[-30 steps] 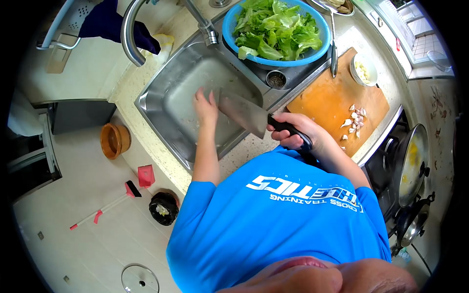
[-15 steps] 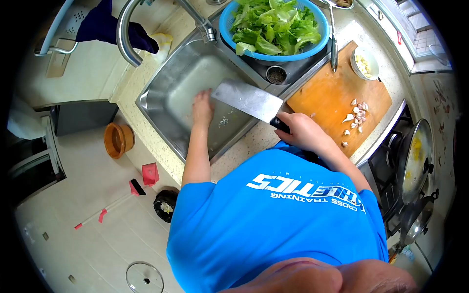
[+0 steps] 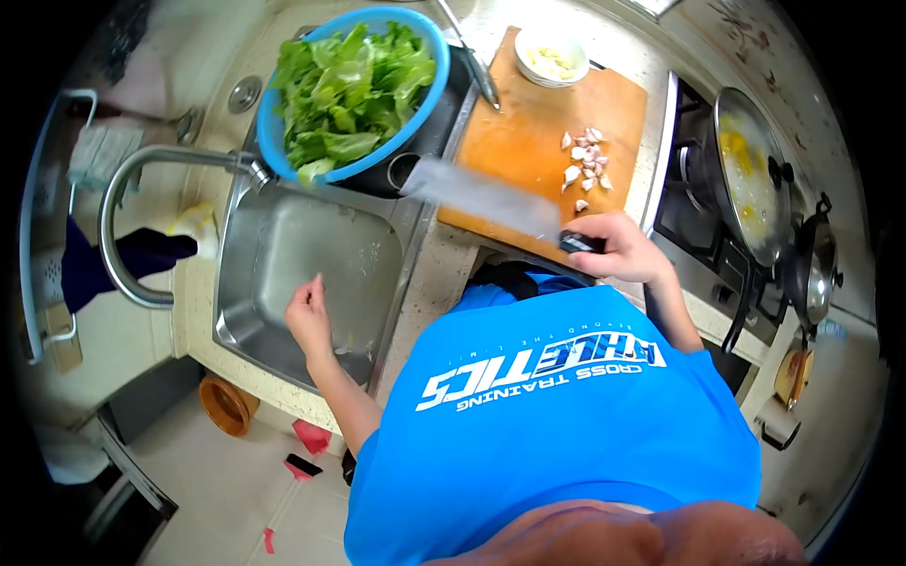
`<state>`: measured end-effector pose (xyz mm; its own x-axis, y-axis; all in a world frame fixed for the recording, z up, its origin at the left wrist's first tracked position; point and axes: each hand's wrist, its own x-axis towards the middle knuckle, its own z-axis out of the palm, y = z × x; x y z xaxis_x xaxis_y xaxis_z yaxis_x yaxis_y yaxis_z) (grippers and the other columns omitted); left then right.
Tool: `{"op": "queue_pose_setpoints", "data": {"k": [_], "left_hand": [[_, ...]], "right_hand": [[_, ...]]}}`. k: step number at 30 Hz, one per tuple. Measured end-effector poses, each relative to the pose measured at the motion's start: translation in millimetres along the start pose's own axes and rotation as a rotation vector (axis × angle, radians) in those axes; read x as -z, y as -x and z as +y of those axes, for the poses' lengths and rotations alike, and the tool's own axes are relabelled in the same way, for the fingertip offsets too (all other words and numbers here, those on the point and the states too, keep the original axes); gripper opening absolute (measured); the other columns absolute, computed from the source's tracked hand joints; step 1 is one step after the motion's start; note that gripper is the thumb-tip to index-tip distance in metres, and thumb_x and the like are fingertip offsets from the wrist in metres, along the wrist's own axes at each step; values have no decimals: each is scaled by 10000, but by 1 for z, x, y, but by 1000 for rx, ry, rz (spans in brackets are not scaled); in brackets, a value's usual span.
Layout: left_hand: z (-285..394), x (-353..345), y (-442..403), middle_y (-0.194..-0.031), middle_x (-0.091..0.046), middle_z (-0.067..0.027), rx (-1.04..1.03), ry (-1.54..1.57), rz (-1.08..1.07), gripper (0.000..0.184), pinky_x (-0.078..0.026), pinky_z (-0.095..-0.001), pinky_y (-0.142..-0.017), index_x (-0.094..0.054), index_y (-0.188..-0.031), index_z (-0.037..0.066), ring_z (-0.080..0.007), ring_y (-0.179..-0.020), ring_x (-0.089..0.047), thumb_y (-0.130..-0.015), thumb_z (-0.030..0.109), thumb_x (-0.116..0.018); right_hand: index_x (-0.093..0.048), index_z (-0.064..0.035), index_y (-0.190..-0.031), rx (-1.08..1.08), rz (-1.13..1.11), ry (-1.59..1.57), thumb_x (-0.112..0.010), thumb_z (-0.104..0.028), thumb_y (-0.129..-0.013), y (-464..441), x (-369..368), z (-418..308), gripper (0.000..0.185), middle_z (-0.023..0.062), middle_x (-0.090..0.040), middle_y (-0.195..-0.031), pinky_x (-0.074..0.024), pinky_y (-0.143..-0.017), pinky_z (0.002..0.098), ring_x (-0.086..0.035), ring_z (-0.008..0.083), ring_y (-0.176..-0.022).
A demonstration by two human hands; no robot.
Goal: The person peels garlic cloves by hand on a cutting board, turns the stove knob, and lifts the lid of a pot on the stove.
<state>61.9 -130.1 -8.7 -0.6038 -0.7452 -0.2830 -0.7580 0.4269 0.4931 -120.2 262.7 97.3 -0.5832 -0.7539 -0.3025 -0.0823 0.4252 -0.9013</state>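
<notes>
My right hand (image 3: 621, 247) grips the black handle of a cleaver (image 3: 486, 197). The wide blade, slightly blurred, points left over the near edge of a wooden cutting board (image 3: 514, 141). To the right on the board lies a pile of garlic cloves (image 3: 589, 162). Behind them stands a white bowl (image 3: 551, 58) holding pale peeled cloves. Over the steel sink (image 3: 274, 259), my left hand (image 3: 310, 318) has its fingers curled together, with nothing visible in them. Small pale scraps lie in the sink basin near that hand.
A blue basin (image 3: 442, 75) full of green leafy lettuce (image 3: 354, 90) stands behind the sink, beside a curved faucet (image 3: 111, 208). A long-handled utensil (image 3: 477, 71) rests on the board's far left edge. At right, a lidded pan (image 3: 750, 179) sits on the stove (image 3: 703, 226).
My right hand has carried the cleaver from over the sink's edge to the cutting board. My left hand has lifted from the sink bottom and curled its fingers. The view has turned right.
</notes>
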Motion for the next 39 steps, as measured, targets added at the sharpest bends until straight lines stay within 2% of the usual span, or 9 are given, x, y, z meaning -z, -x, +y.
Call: {"op": "queue_pose_setpoints", "data": {"k": [3,6,8,10,16,20,30,34,39], "left_hand": [[30,-15,12,-886,-661,-62,-331,448,-78,216,-470,-228,-719,-631,-1029,-16,-109,-796,-605,-874,130,-599],[103,-31,27,-856,-647,-73,-531,554,-251,199,-465,-227,-657,-647,-1008,15,-108,-728,-592,-833,107,-631],[148,-55,27,-832,-637,-79,-724,496,-308,192,-468,-230,-633,-647,-983,4,-125,-700,-596,-813,92,-644],[190,-86,24,-792,-619,-98,-869,487,-365,159,-461,-244,-603,-641,-935,-8,-151,-655,-585,-807,87,-641],[279,-180,26,-938,-577,-131,-1261,337,-271,230,-487,-300,-619,-612,-1017,23,-220,-705,-600,-790,59,-630],[297,-190,33,-1001,-540,-145,-1343,108,-296,210,-487,-389,-714,-613,-972,51,-310,-875,-575,-762,52,-622],[267,-176,17,-919,-566,-169,-1276,348,-377,149,-481,-378,-706,-585,-951,-3,-330,-832,-577,-809,-16,-540],[255,-162,24,-902,-572,-140,-1127,529,-417,145,-481,-308,-682,-594,-954,-22,-245,-772,-590,-815,-29,-551],[247,-138,31,-898,-559,-76,-1035,608,-556,109,-461,-229,-674,-597,-951,-32,-114,-750,-564,-862,10,-551]], "right_hand": [[-627,-2,-933,-194,389,-235,-651,-118,-781,36,10,28,193,-53,-551,-693,-379,-501,186,-480,23,-566],[-630,-10,-916,-299,742,-108,-646,-177,-794,43,16,64,208,-22,-526,-584,-372,-438,219,-468,34,-467],[-620,-6,-868,-313,898,218,-642,-225,-783,38,25,88,235,58,-521,-535,-393,-458,271,-497,123,-459],[-606,-4,-819,-302,977,493,-655,-270,-750,30,36,94,280,200,-588,-669,-454,-571,395,-573,366,-632],[-601,4,-885,-270,1045,603,-634,-261,-773,1,44,121,289,202,-615,-849,-488,-710,422,-601,351,-807],[-585,-15,-939,-238,1103,620,-636,-245,-776,-4,40,121,286,174,-577,-927,-486,-731,411,-580,345,-850],[-578,-20,-916,-181,1079,681,-634,-272,-795,-17,38,117,284,156,-562,-922,-465,-769,395,-546,322,-907],[-589,-31,-970,-84,1189,661,-611,-274,-816,-3,34,106,288,157,-554,-949,-462,-772,388,-537,321,-926],[-617,-54,-892,-162,1106,313,-601,-249,-834,62,-1,97,204,91,-629,-701,-461,-582,349,-602,272,-645]]}}
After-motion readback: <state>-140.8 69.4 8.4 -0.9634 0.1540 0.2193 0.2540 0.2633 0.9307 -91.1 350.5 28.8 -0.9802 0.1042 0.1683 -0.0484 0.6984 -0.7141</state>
